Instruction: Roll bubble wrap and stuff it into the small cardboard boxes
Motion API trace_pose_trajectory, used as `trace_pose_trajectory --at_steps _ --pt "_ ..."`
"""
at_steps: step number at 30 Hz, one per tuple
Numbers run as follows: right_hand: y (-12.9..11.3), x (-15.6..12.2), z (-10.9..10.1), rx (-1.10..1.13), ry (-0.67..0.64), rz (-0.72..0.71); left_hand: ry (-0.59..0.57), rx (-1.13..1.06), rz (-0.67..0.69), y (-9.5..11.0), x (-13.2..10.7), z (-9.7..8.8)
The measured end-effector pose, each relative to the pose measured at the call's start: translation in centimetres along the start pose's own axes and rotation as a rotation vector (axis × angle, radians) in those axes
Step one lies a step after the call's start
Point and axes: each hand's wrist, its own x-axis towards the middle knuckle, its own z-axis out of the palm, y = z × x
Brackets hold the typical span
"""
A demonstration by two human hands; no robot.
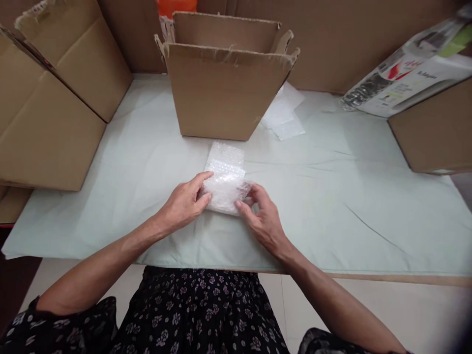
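Observation:
A sheet of bubble wrap (pixel 224 189) lies in front of me, its near part bundled and its far end flat on the cloth. My left hand (pixel 188 200) grips the bundle's left edge between thumb and fingers. On the other side my right hand (pixel 262 214) holds the right edge, thumb on top and fingers curled behind. Whether anything is wrapped inside cannot be made out. Just beyond the far end stands an open cardboard box (pixel 224 93) with its flaps up.
A pale green cloth (pixel 313 216) covers the table. White sheets (pixel 285 115) lie behind the box's right side. Large cardboard boxes (pixel 47 123) stand at left, another box (pixel 435 128) at right. Plastic bottles (pixel 400 81) lean at back right; an orange-topped item (pixel 177 7) is behind.

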Motion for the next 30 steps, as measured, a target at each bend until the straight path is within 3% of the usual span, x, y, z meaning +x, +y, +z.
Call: trace_pose_trajectory --at_steps 2,3,5,7,9,12,14,16,18,19,23,27,30 --pt "-0.3 -0.8 -0.6 -0.204 0.191 -0.194 -0.005 0.045 -0.027 -0.2 1.0 0.3" --pt "-0.5 -1.2 -0.7 -0.294 0.227 -0.302 -0.011 0.067 -0.038 -0.4 1.4 0.4" --pt "-0.7 -1.4 -0.4 -0.433 0.137 -0.468 -0.019 0.112 -0.045 -0.7 1.9 0.6" --pt "-0.5 -0.9 0.4 -0.538 -0.023 -0.535 0.009 0.159 -0.025 -1.0 2.0 0.9" --pt "0.0 0.0 1.2 -0.602 -0.113 -0.522 0.118 0.202 0.067 -1.3 1.6 1.0" --pt "0.3 0.9 1.3 -0.536 -0.155 -0.462 0.286 0.27 0.363 -1.5 -0.3 0.7" --pt "0.1 0.8 0.7 -0.402 -0.226 -0.396 0.261 0.305 0.536 -1.5 -2.0 0.3" --pt "-0.5 0.3 0.0 -0.249 -0.342 -0.311 0.182 0.296 0.595 -1.5 -3.4 0.1" --pt "-1.0 -0.1 -0.5 -0.171 -0.406 -0.247 0.125 0.27 0.553 -1.6 -3.9 0.2" --pt "-1.2 -0.3 -0.7 -0.188 -0.37 -0.244 0.115 0.266 0.512 -1.7 -3.7 0.4" --pt "-1.8 -0.5 -0.4 -0.469 -0.081 -0.417 0.137 0.344 0.34 -2.1 -1.7 1.1" --pt "-1.4 0.2 0.7 -0.624 -0.234 -0.523 0.194 0.329 0.221 -2.5 -0.8 1.0" --pt "-0.5 1.2 1.3 -0.519 -0.258 -0.422 0.235 0.017 0.047 -2.4 -2.1 0.6"
